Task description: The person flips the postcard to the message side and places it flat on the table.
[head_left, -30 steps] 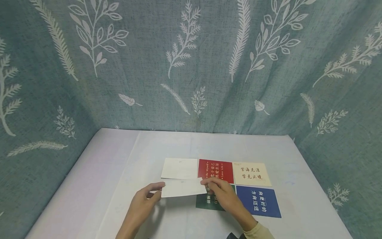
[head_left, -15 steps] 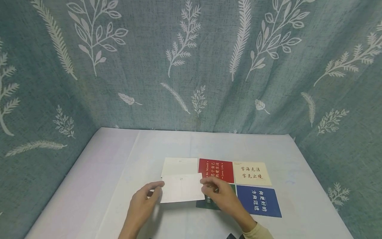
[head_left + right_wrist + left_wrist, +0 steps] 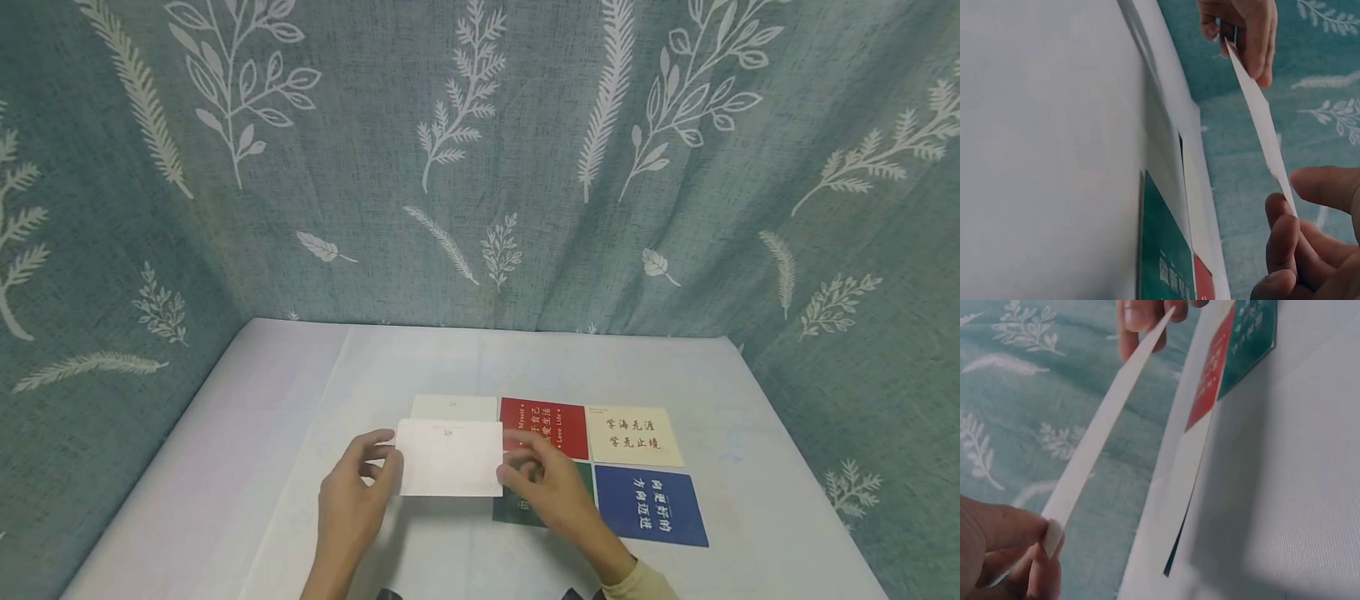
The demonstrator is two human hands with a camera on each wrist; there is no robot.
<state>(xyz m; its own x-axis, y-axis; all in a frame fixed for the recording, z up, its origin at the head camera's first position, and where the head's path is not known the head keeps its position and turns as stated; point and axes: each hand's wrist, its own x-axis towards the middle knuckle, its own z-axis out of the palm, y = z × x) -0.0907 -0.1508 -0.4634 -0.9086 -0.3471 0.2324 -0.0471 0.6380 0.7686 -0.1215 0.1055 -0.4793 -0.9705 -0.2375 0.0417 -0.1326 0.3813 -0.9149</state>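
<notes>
The left hand [image 3: 354, 487] pinches the left edge of a white card [image 3: 450, 460] raised above the table [image 3: 217, 500], its tiny mark illegible, a pale card [image 3: 454, 407] lying behind; the right hand [image 3: 553, 483] pinches the opposite edge. Rightward lie a part-hidden green card [image 3: 516, 508], a red card [image 3: 566, 411] ("Love Life"), a cream card [image 3: 633, 458] ("学海无涯 学无止境") and a blue card [image 3: 686, 508] ("向更好的方向迈进").

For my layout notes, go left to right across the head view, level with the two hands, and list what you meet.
Left hand → held white card → right hand → blue card.
</notes>
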